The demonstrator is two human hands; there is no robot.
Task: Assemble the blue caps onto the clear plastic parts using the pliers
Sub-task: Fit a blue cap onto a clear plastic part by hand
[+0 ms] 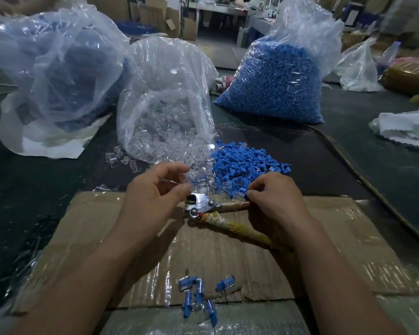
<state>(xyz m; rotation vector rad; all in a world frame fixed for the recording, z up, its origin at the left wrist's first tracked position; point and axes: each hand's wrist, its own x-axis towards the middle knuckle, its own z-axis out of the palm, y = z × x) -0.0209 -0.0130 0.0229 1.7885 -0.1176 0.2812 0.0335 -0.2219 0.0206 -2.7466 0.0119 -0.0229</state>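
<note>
Both curled | left hand (153, 189) pinches clear part (184, 178) | right hand (276, 199) pinches blue cap (247, 196)

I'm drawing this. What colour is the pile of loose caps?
The caps are blue; head view shows them.

Nose of the pliers (203, 206) is hidden behind my left hand (153, 189). The upper handle runs under my right hand (276, 198). The blue cap (247, 196) pinched at my right fingertips is mostly covered. There's something clear at my left fingertips, too blurred to tell if I grip it. Both my forearms are cut by the bottom edge.
</note>
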